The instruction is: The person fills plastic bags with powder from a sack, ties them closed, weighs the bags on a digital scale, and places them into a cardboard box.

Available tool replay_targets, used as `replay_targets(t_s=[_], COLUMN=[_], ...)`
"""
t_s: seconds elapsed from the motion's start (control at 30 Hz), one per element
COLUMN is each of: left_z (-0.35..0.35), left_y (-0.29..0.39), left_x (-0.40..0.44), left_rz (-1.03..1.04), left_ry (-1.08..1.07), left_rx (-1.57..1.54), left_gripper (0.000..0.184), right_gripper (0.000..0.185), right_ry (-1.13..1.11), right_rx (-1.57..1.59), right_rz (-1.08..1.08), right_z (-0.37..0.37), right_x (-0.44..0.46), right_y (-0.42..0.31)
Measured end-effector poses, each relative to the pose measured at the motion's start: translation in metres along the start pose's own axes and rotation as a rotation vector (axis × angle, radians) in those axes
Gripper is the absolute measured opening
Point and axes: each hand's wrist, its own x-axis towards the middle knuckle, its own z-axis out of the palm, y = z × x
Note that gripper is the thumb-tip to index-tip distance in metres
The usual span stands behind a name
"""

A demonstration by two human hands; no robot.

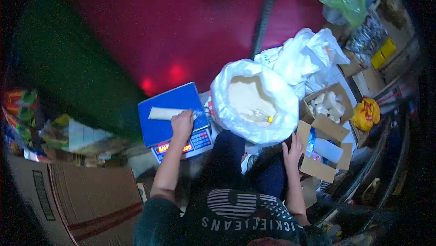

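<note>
A long, narrow bag of pale powder (pixel 162 113) lies on the blue plate of a digital scale (pixel 159 96). My left hand (pixel 182 123) is closed on the bag's right end, above the scale's keypad and lit red display. To the right stands a large white plastic sack (pixel 229 125), open at the top and full of pale powder, with a clear scoop-like item with a yellow part (pixel 270 119) lying in it. My right hand (pixel 293 150) is beside the sack's lower right edge, fingers apart, holding nothing.
An open cardboard box (pixel 313 167) with a plastic bottle stands right of my right hand. Behind it, another box (pixel 343 94) holds small filled bags. White plastic bags (pixel 304 60) lie behind the sack. Large cartons (pixel 95 196) stand at the lower left.
</note>
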Motion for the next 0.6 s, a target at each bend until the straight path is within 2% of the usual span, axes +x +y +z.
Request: replay_targets(t_s=[0.1, 0.13, 0.17, 0.23, 0.3, 0.33, 0.47, 0.5, 0.57, 0.6], left_z=[0.004, 0.003, 0.001, -0.008, -0.021, -0.026, -0.027, -0.036, -0.046, -0.073], left_y=[-0.009, -0.012, -0.018, -0.023, -0.025, -0.028, -0.047, -0.047, -0.064, -0.049], left_x=[-0.002, -0.001, 0.003, 0.007, 0.015, 0.014, 0.028, 0.032, 0.048, 0.050], left_rz=[0.004, -0.057, -0.061, -0.074, -0.143, -0.073, -0.103, -0.035, -0.075, -0.131], left_ry=[0.084, 0.090, 0.030, 0.117, 0.040, 0.118, 0.210, 0.290, 0.401, 0.432], left_rx=[-0.103, -0.147, -0.141, -0.193, -0.088, -0.175, -0.219, -0.283, -0.542, -0.617], left_gripper=[0.020, 0.021, 0.020, 0.019, 0.019, 0.018, 0.015, 0.014, 0.014, 0.014], right_gripper=[0.059, 0.058, 0.058, 0.058, 0.056, 0.056, 0.056, 0.056, 0.056, 0.056], right_ry=[-0.021, -0.006, -0.008, -0.016, 0.007, 0.014, 0.023, 0.024, 0.033, 0.031], right_rx=[0.003, -0.004, 0.005, 0.019, 0.037, 0.047, 0.064, 0.068, 0.058, 0.054], right_rz=[0.054, 0.049, 0.055, 0.059, 0.057, 0.053, 0.056, 0.053, 0.047, 0.048], right_z=[0.001, 0.001, -0.001, -0.004, -0.006, -0.007, -0.007, -0.007, -0.008, -0.008], right_x=[0.002, 0.002, 0.002, 0.002, 0.001, 0.001, -0.001, -0.001, -0.002, -0.001], right_y=[-0.004, -0.006, -0.007, -0.009, -0.008, -0.008, -0.005, -0.005, -0.005, -0.006])
